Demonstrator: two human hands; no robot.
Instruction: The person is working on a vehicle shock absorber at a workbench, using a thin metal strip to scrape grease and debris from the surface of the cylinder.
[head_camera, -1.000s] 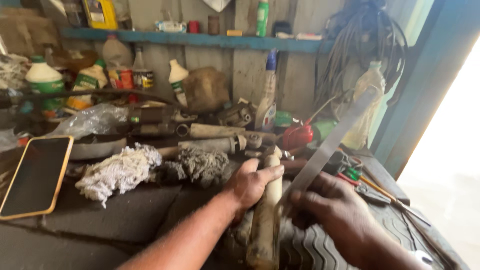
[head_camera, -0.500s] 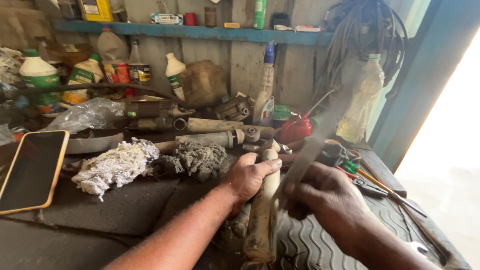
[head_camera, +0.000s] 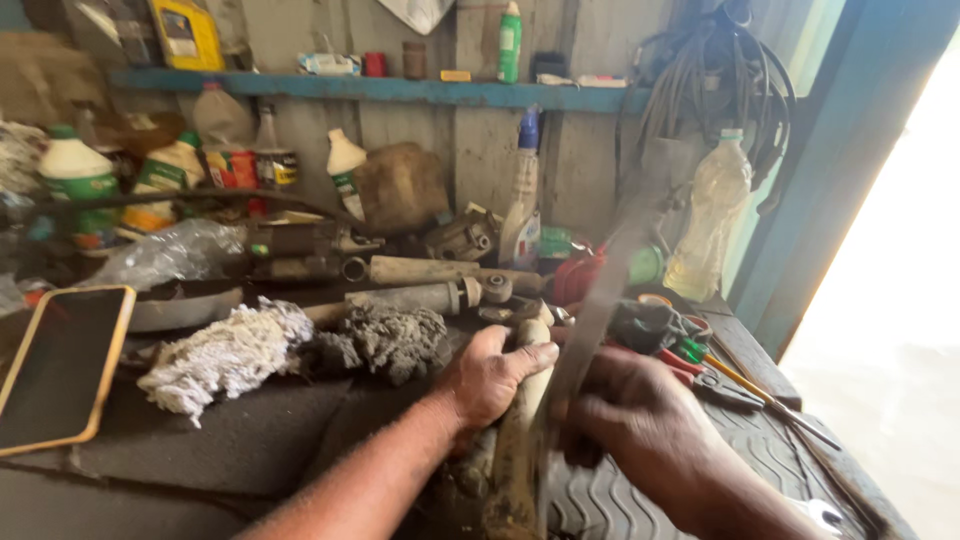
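Observation:
My left hand (head_camera: 488, 375) grips a dirty, cream-coloured cylindrical part (head_camera: 518, 440) that lies lengthwise on the workbench, thumb across its upper end. My right hand (head_camera: 640, 420) is closed on the lower end of a long flat metal blade (head_camera: 600, 300), which slants up to the right and is blurred by motion. The blade's lower edge meets the cylinder just right of my left thumb. A ribbed black rubber mat (head_camera: 640, 505) lies under both hands.
A phone in an orange case (head_camera: 55, 365) lies at left, beside white and grey rag wads (head_camera: 235, 350). Metal tubes (head_camera: 430, 285), pliers and screwdrivers (head_camera: 720, 375), bottles (head_camera: 708, 215) and a blue shelf (head_camera: 400, 90) crowd the back. Hoses hang at right.
The blade has swung more upright and my right hand has slid slightly down the cylinder. The left hand keeps the same grip. The view has shifted a little closer.

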